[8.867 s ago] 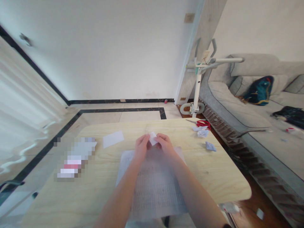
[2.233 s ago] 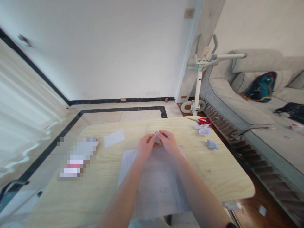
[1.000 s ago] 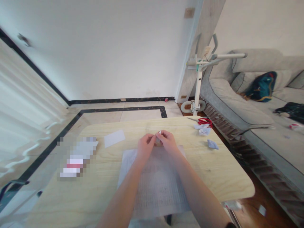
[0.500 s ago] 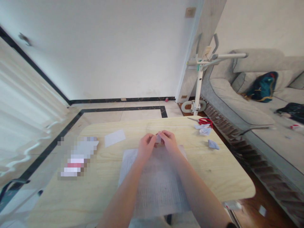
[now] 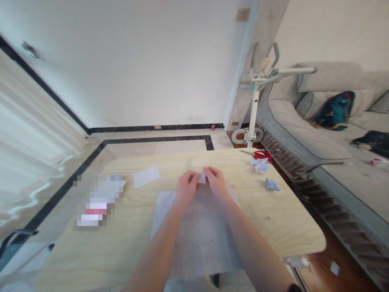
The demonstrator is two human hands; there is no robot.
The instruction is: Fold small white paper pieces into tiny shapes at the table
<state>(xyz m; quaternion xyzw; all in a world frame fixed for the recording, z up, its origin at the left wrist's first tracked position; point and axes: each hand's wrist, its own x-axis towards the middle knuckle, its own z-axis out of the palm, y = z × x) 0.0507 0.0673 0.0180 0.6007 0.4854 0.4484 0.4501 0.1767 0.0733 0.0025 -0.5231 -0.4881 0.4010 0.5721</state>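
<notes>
A small piece of folded white paper is pinched between my two hands, above the far edge of a large printed sheet. My left hand grips its left side with thumb and fingers closed. On the right side, my right hand pinches it too. The fingers hide part of the paper, so its full shape cannot be made out. Beneath my forearms lies the printed sheet, flat on the wooden table. A blank white paper rectangle rests to the left of my hands.
Red-handled scissors lie at the table's far right corner, beside folded white paper pieces. Nearer is a bluish folded paper. A pixelated item lies at left. A grey sofa and white exercise equipment stand beyond the table.
Both hands stay nearly in place while the fingers shift on the small paper. It was hidden more by the fingers about two seconds ago and shows more now.
</notes>
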